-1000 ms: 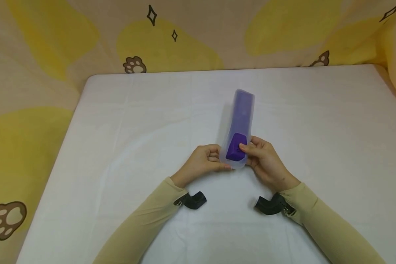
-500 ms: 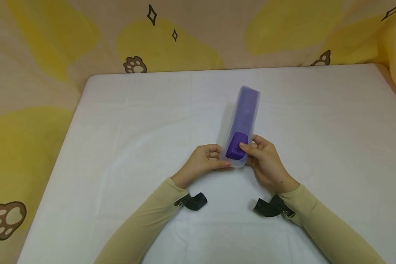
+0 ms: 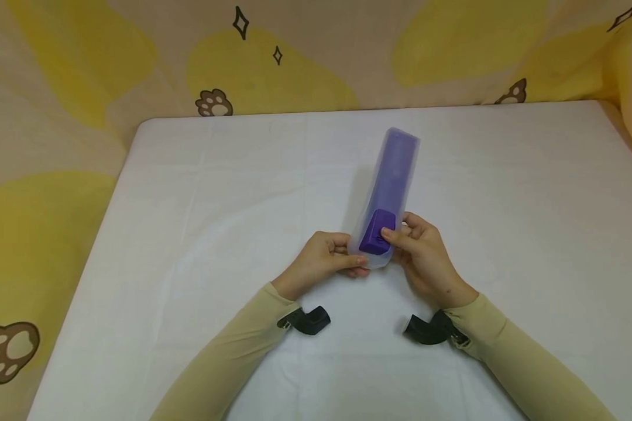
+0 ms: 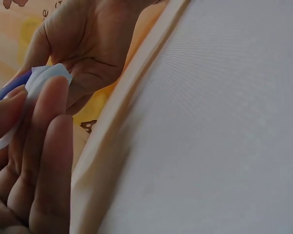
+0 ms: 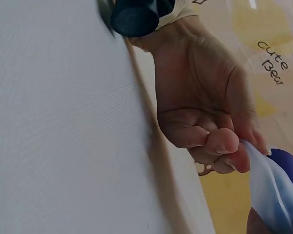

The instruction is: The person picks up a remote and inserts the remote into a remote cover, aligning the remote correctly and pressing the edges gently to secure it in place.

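A long, narrow case of translucent purple plastic (image 3: pixel 397 169) is held between my two hands, its far end tilted to the right. Near its close end sits a darker purple block (image 3: pixel 378 234), perhaps a latch. My left hand (image 3: pixel 323 257) pinches the pale close end from the left, thumb on top. From the right, my right hand (image 3: pixel 423 254) grips the side, its thumb pressing on the dark block. In the left wrist view, the pale edge (image 4: pixel 49 75) shows behind the left fingers. In the right wrist view, that end (image 5: pixel 271 190) looks bluish white.
Beneath the hands is a table with a white cover (image 3: pixel 232 193). A yellow and cream cloth (image 3: pixel 295 70) with paw prints hangs behind it and at both sides. Black curved mounts are strapped at the left (image 3: pixel 311 320) and right (image 3: pixel 429 329) wrists.
The case's far end has swung up and to the right. More of the left fingertips shows below its close end. The right thumb stays on the dark block, and both arms barely shift.
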The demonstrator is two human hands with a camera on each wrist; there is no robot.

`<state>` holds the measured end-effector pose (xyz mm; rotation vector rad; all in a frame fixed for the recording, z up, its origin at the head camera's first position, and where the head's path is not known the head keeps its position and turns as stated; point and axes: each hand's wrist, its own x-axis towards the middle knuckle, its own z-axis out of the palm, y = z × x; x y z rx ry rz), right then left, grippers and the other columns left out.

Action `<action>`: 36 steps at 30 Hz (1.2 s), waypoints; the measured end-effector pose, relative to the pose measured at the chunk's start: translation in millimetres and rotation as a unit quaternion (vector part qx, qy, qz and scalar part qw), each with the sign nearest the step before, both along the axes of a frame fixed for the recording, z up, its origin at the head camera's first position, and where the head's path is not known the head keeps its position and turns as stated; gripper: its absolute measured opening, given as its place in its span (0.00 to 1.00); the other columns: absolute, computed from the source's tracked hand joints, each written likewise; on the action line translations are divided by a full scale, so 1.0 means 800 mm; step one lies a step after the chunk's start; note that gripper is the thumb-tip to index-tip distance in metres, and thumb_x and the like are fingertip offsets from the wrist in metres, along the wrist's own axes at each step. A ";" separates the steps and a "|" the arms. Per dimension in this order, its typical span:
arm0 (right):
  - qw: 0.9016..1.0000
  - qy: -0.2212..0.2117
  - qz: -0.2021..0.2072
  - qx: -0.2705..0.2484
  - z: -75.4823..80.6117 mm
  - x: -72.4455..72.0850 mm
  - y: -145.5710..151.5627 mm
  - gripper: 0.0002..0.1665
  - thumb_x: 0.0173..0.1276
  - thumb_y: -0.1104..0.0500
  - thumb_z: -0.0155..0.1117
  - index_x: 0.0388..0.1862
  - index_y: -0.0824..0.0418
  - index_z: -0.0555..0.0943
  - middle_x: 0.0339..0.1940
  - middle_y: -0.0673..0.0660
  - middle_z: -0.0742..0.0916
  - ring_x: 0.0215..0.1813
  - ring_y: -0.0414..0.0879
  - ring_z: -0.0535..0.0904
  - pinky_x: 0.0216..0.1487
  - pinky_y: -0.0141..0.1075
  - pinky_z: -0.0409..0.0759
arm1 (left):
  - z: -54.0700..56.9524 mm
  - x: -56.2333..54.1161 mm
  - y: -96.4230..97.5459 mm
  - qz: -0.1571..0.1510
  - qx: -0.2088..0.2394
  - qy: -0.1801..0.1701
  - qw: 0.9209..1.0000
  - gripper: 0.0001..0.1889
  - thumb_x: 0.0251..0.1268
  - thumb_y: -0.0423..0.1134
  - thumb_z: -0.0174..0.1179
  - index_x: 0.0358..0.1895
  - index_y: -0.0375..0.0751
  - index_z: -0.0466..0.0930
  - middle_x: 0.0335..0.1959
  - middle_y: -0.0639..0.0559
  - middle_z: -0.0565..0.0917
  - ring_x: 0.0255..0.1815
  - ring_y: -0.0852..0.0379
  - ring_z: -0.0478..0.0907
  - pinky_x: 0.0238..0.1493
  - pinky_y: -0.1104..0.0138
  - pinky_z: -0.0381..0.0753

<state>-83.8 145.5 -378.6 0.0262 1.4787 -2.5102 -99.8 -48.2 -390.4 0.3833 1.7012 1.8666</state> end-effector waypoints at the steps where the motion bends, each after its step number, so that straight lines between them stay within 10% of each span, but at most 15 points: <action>1: 1.000 -0.002 -0.001 -0.003 0.001 0.000 0.000 0.16 0.66 0.75 0.53 0.52 0.70 0.67 0.33 0.55 0.88 0.38 0.42 0.84 0.42 0.33 0.82 | 0.001 0.000 -0.001 0.000 -0.002 0.006 1.000 0.11 0.59 0.24 0.60 0.44 0.19 0.77 0.31 0.31 0.84 0.31 0.49 0.85 0.38 0.59 0.84; 8: 1.000 -0.012 0.007 -0.024 0.003 -0.003 0.002 0.18 0.66 0.75 0.55 0.54 0.70 0.67 0.35 0.56 0.88 0.39 0.43 0.84 0.44 0.33 0.82 | 0.004 0.000 -0.004 0.003 -0.012 0.031 0.999 0.09 0.58 0.25 0.63 0.40 0.21 0.79 0.28 0.36 0.85 0.28 0.52 0.85 0.37 0.60 0.83; 22: 0.990 0.052 0.050 0.121 0.001 -0.008 0.012 0.31 0.58 0.77 0.61 0.60 0.64 0.68 0.42 0.52 0.87 0.45 0.45 0.84 0.48 0.34 0.80 | -0.001 -0.001 0.000 0.003 -0.107 0.075 0.991 0.14 0.55 0.34 0.68 0.43 0.31 0.78 0.35 0.44 0.86 0.35 0.60 0.83 0.37 0.70 0.79; 31: 0.953 0.111 0.120 0.256 0.000 -0.003 0.006 0.33 0.54 0.73 0.69 0.58 0.69 0.67 0.50 0.66 0.83 0.47 0.48 0.83 0.48 0.36 0.81 | -0.001 -0.006 -0.010 0.134 0.057 0.082 0.986 0.45 0.52 0.67 0.60 0.56 0.24 0.71 0.51 0.32 0.79 0.48 0.51 0.80 0.53 0.59 0.78; 36: 0.951 0.108 0.145 0.249 0.000 0.002 -0.002 0.32 0.52 0.74 0.69 0.55 0.71 0.68 0.52 0.68 0.81 0.48 0.48 0.82 0.48 0.38 0.81 | 0.001 -0.003 -0.007 0.156 0.081 0.090 0.980 0.43 0.51 0.63 0.61 0.56 0.24 0.71 0.49 0.31 0.80 0.46 0.54 0.81 0.49 0.58 0.80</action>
